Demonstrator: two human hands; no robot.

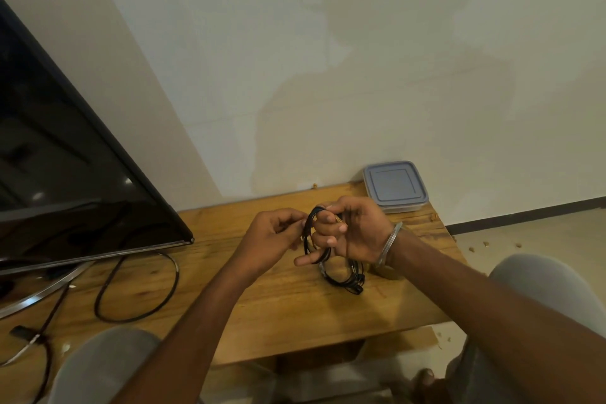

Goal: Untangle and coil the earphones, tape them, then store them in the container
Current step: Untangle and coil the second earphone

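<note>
the container (395,187), a shallow clear box with a blue-grey lid on it, sits at the far right corner of the wooden table (288,318), against the wall. just in front of the container and a little to its left, both hands are raised above the tabletop with the earphones (309,229) between them. the right hand (355,234), the one nearer the container, has its fingers (328,241) curled, and the black cord is looped round them in several turns; the thumb presses onto the loops at the top. the left hand (272,234), further left of the container, pinches the cord where it runs down the side of the loops, thumb and fingertips closed together on it. below the right hand, nearer the viewer than the container, the rest of the cord lies in a small black heap on the wood. a metal bangle (388,244) circles the right wrist, and a brownish round thing (390,271) lies under it (mostly hidden, so i cannot tell what it is). well to the left of the container stands a dark television (65,174), with a loose black cable (137,292) curving on the table in front of it.
</note>
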